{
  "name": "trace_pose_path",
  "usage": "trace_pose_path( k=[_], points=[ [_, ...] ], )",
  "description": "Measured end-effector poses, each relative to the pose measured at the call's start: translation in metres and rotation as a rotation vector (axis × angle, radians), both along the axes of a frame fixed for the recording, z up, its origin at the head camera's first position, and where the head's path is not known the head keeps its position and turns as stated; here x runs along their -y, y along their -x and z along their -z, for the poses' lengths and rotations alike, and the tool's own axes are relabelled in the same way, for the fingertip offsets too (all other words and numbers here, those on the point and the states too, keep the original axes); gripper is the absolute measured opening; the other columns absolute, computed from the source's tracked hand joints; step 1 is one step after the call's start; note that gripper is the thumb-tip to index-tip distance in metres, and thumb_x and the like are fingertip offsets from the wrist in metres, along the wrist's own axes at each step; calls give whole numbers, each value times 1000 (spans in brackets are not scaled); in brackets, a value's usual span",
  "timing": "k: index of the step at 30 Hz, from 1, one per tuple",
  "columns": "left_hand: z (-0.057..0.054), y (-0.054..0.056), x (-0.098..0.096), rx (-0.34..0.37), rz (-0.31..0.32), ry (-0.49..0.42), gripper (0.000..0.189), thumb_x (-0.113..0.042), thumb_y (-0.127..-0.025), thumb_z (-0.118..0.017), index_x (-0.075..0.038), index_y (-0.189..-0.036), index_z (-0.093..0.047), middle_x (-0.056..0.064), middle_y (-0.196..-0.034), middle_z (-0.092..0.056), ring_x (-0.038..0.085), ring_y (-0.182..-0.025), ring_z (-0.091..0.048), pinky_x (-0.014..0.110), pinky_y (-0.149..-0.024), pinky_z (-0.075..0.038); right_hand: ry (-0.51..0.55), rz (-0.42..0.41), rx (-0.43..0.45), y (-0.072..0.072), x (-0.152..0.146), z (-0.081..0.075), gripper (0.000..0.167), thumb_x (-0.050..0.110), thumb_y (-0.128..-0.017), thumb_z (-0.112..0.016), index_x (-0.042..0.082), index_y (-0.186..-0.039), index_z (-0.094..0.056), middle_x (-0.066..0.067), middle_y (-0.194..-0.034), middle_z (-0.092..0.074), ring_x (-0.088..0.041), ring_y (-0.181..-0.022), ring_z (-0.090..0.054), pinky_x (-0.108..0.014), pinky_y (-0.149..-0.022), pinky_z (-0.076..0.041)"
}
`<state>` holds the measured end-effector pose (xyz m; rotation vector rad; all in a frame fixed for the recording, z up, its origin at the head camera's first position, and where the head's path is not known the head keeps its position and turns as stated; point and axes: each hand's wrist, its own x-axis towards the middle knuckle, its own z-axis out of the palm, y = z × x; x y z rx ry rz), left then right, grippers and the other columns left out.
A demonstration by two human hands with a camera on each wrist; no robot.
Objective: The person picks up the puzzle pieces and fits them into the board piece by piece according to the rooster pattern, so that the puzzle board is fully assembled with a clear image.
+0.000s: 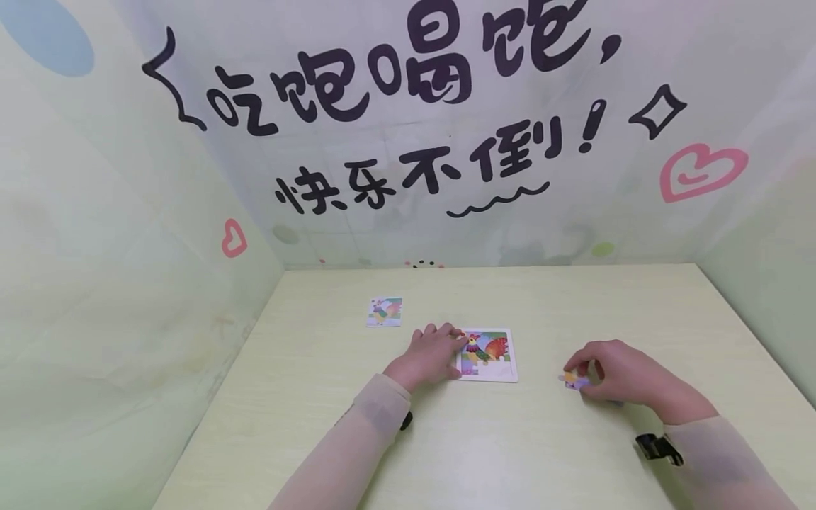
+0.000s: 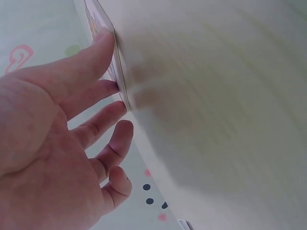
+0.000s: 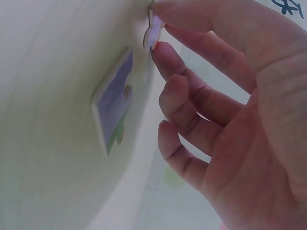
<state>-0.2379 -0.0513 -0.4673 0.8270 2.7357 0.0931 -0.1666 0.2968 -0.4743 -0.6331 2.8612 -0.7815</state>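
Note:
A square puzzle tray [image 1: 499, 371] with a white border lies on the table, holding joined pieces that show a colourful rooster; its lower right part is bare white. My left hand [image 1: 428, 358] rests at the tray's left edge, thumb and fingertips touching it, the other fingers loosely spread in the left wrist view. To the right, my right hand [image 1: 625, 374] pinches a purple and yellow puzzle piece [image 1: 576, 381] between thumb and fingers, close above the table. Beneath that hand lies another puzzle piece [image 3: 114, 103], purple with a green corner, mostly hidden in the head view.
A small picture card [image 1: 384, 312] with a paler rooster lies farther back, left of the tray. The light wooden table [image 1: 472, 453] meets a printed backdrop [image 1: 395, 234] behind and at both sides.

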Motion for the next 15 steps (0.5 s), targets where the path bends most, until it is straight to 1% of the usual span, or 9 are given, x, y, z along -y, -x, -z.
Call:
trace_pose_path(
  k=[5, 8, 12, 15],
  points=[
    [0, 0, 0, -2, -1, -4, 75, -41, -90, -78, -28, -156, -47, -4, -160, -44, 25, -134, -44, 46, -106, -38, 30, 7, -7, 1, 2, 2, 27, 11, -79, -85, 20, -103, -78, 12, -87, -64, 0, -61, -40, -22, -56, -39],
    [0, 0, 0, -1, -1, -3, 75, -41, -90, -79, -27, -156, -47, -4, -159, -45, 25, -134, -44, 46, -106, -38, 44, 3, -29, 3, 3, 2, 27, 10, -79, -86, 19, -103, -79, 12, -87, -64, 0, -61, -41, -21, -56, -39],
    [-1, -1, 0, -1, 0, 0, 75, -41, -90, -78, -27, -156, -47, -3, -159, -45, 26, -134, -44, 48, -107, -38, 55, -11, -55, 6, 6, 0, 26, 10, -79, -86, 18, -102, -79, 13, -87, -66, 2, -62, -42, -21, -56, -40],
    [-3, -2, 0, -1, 0, -1, 75, -40, -90, -78, -27, -156, -47, -2, -159, -45, 27, -134, -44, 48, -107, -38, 69, -26, -58, 8, 9, -3, 26, 9, -79, -86, 17, -102, -79, 11, -88, -67, 2, -63, -43, -21, -57, -41]
  ],
)
